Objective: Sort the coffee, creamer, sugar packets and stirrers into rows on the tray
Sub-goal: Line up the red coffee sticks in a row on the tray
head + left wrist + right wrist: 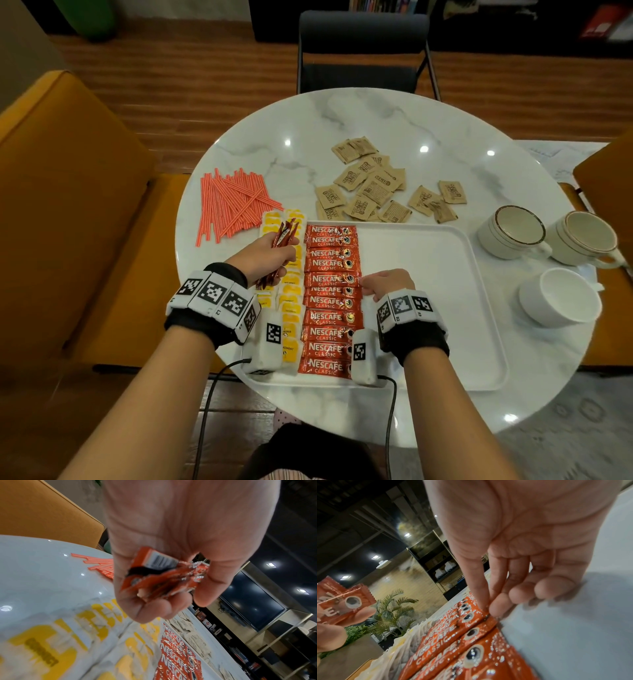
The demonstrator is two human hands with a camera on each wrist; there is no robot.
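Nearest me: my right hand is low on the tray, thumb and forefinger pinching the right-hand end seam of one sachet in the coffee row. The other fingers are curled loose, tips down on bare tray. The row runs as one red column along the tray's left part, sachets edge to edge, some slightly overlapping.

My left hand is raised over the creamer packets, fingers curled round a bunch of spare coffee sachets held fanned. Creamer lies in yellow-and-white columns just left of the coffee row; whether the outer column sits on the tray or off its edge I cannot tell.

Handling, as judged: sachets are light, foil-slick, limp along the middle, stiff only at the crimped ends. Best taken by an end seam, as now. A push on the body would likely slide the neighbours out of line.

Further out on the worktop: stirrers in a loose pink heap to the left, sugar packets scattered beyond the tray's far edge. Neither is on the tray yet. Sugar looks like flat, light paper; stirrers thin and prone to roll or cross.

Three cups stand right of the tray.
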